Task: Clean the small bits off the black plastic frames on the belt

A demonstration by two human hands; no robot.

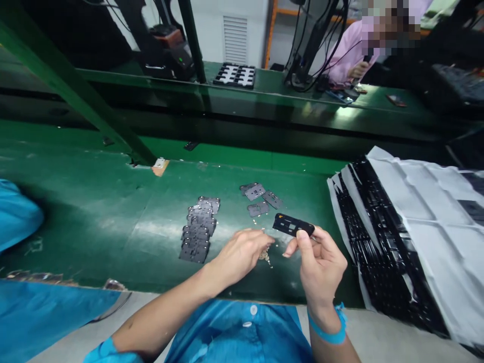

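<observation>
My right hand (321, 257) grips a flat black plastic phone part (289, 225) by its right end, thumb on top, and holds it tilted above the bench. The part has small cutouts and a tiny orange spot near its left end. My left hand (244, 252) reaches over a small heap of tiny beige pieces (263, 254), fingers bent and drawn together; whatever they pinch is hidden. Left of it lies an overlapping row of similar black parts (196, 237). Beyond the hands, several loose grey-black parts (257, 208) are scattered.
A tall stack of black trays with white sheets (419, 217) stands close on the right. A green post (86, 103) slants down to the green bench (143, 222). Across a gap, a co-worker in pink (346, 53) sits near a black-and-white tray (235, 75). A blue sleeve (17, 214) shows at left.
</observation>
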